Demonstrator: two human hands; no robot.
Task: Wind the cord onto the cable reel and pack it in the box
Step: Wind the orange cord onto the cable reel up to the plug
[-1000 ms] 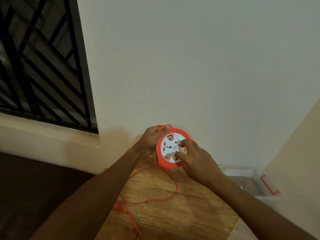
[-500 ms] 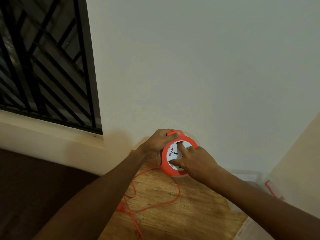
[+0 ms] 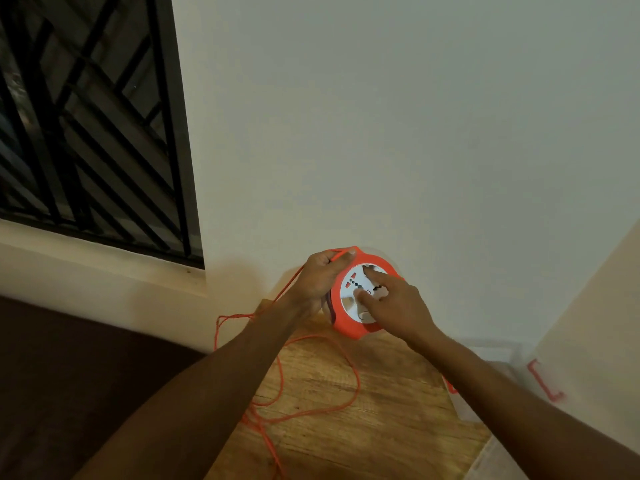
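Orange cable reel (image 3: 349,327) held off wooden surface (image 3: 346,427): left hand (image 3: 320,280) clenched round rim at 9 o'clock, steadying; right hand (image 3: 394,304) fingers straight, pressing white face to spin. Cord (image 3: 311,410) slack.

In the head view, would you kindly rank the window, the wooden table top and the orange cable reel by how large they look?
1. window
2. wooden table top, partly hidden by the arms
3. orange cable reel

Home room: barred window (image 3: 93,126), wooden table (image 3: 363,410)
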